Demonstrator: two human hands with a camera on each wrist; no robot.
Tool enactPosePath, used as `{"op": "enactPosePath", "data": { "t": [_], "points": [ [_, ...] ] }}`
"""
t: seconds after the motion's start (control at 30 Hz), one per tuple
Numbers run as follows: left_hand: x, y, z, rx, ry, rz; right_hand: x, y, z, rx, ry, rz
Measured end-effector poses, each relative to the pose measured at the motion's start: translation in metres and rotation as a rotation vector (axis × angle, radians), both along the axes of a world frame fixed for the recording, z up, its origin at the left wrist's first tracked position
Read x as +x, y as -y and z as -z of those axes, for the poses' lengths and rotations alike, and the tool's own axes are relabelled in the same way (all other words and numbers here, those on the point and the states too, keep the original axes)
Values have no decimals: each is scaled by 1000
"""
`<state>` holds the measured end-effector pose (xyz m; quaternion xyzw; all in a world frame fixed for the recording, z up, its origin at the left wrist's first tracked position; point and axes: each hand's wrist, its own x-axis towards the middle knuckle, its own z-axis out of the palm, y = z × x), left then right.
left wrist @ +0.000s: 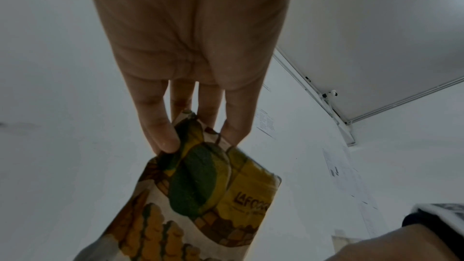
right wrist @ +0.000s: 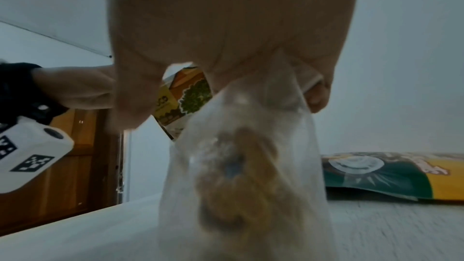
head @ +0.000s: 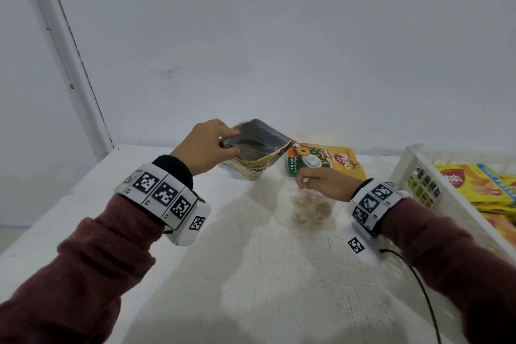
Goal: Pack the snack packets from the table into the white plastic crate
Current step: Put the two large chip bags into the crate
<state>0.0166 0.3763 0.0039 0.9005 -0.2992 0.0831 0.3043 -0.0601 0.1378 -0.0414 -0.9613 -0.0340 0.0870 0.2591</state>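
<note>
Already gaping, the opened pouch (head: 255, 148) pinched by the left hand (head: 203, 148) could spill; the clear bag (head: 311, 208) under the right hand's (head: 325, 184) pinch may slip before reaching the crate (head: 405, 173) on the bench (head: 251, 274).

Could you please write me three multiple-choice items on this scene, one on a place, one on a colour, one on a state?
1. Where does the green and yellow packet lie?
A. on the table
B. in the crate
C. on the floor

2. What colour is the crate?
A. blue
B. white
C. black

3. What does the right hand do?
A. rests flat and empty
B. pinches the clear bag of snacks
C. points at the wall

Answers: 1 A, it lies flat on the table behind the hands; 2 B, its lattice wall is white; 3 B, the right wrist view shows fingers gathering the bag's top.
</note>
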Motion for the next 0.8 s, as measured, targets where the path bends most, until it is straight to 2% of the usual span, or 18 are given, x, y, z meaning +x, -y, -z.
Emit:
{"op": "enactPosePath", "data": {
  "t": [0.07,0.13,0.23,0.33,0.47,0.53,0.6,0.67,0.73,0.8],
  "points": [
    [1,-1,0,-1,1,-1,-4,-3,2,-33,-95,0],
    [2,-2,0,-4,0,-2,-7,-1,5,-261,-159,-32],
    [2,-3,1,-6,8,-3,-9,-3,9,-634,-24,-111],
    [2,-3,1,-20,9,7,-10,-3,15,-711,38,-126],
    [2,-2,1,-58,-6,18,-10,-3,20,-526,-6,-107],
    [3,-3,1,-64,-10,21,-10,2,9,-467,62,-113],
    [4,-4,-1,-59,-8,23,-11,7,-14,-308,256,-80],
    [5,-6,-2,-66,-13,27,-16,6,-48,-40,447,-54],
    [6,-7,-3,-68,-17,34,-23,-5,-82,190,579,-88],
    [8,-6,-2,-75,-26,45,-27,-24,-102,325,722,-125]
  ]
}}
